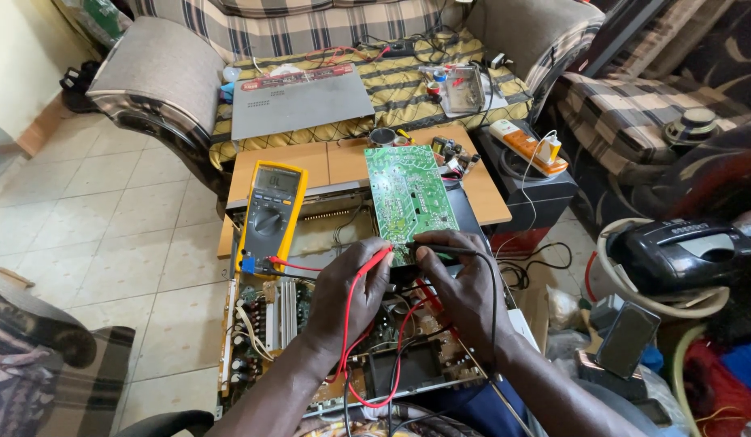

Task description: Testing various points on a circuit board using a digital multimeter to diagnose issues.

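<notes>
A: We note the green rectangular circuit board lying just ahead of both hands, long axis running away from us.

B: Left hand pinches the red probe, right hand the black probe; both tips meet the board's near edge, equally close.

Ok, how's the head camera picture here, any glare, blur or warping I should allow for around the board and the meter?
Head view: soft, even daylight, no hard shadows; the green circuit board is sharp, with both the left hand and right hand crisp, no motion blur. The yellow multimeter screen looks washed out, unreadable. Wide-angle bending shows at the edges, where the floor tiles curve.
</notes>
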